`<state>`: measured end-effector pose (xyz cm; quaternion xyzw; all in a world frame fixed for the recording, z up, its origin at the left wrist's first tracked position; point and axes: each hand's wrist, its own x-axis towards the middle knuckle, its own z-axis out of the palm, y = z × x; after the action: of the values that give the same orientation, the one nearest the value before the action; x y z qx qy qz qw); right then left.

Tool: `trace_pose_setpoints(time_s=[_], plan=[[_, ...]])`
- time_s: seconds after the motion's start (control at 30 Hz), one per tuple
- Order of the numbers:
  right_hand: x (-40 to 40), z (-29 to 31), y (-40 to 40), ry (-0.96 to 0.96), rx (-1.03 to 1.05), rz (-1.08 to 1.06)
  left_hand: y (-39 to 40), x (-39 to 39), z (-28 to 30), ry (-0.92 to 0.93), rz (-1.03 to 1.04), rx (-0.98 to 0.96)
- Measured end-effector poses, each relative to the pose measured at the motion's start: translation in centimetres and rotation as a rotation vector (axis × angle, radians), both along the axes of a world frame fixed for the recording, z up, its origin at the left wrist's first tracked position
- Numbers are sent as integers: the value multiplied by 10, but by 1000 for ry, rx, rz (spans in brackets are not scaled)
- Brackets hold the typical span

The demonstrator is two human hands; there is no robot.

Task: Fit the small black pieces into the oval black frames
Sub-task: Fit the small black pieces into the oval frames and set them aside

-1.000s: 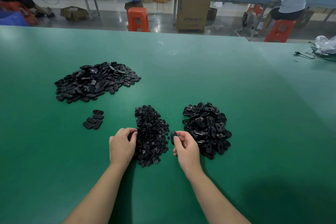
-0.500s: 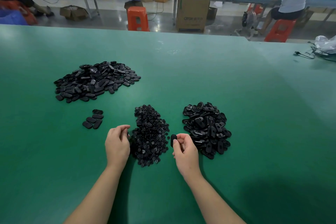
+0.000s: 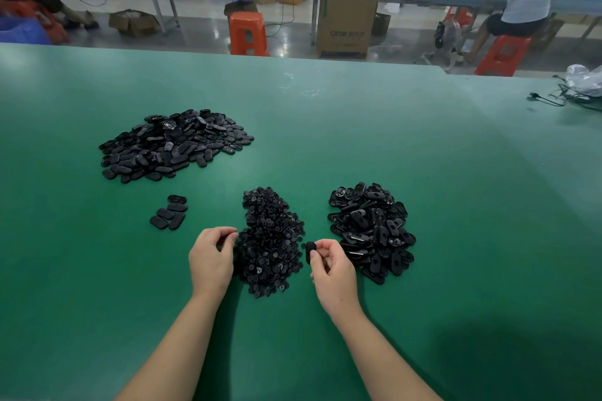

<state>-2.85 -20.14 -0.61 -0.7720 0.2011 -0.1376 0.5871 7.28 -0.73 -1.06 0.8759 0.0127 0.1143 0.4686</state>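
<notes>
A heap of small black pieces (image 3: 270, 238) lies on the green table (image 3: 423, 189) between my hands. To its right sits a pile of oval black frames (image 3: 371, 228). My right hand (image 3: 332, 267) pinches one oval frame (image 3: 310, 250) upright between thumb and fingers, just right of the small-piece heap. My left hand (image 3: 211, 257) hovers at the heap's left edge with fingers curled and fingertips together; whether a small piece sits between them is hidden.
A large pile of oval parts (image 3: 172, 145) lies at the far left, with a small group of several ovals (image 3: 169, 216) in front of it. Cables and a plastic bag (image 3: 583, 81) sit at the far right edge. Stools, boxes and seated people are beyond the table.
My left hand has drawn back out of the small-piece heap and lifted slightly, fingertips pinched together. My right hand keeps holding the oval frame in nearly the same spot.
</notes>
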Motion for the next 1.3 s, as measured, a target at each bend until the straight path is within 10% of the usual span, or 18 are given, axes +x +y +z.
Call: trace_pose_setpoints(time_s=[1.3], plan=[[2,-3,-1,1,-5,15,-8,-1,-4,43,97,262]])
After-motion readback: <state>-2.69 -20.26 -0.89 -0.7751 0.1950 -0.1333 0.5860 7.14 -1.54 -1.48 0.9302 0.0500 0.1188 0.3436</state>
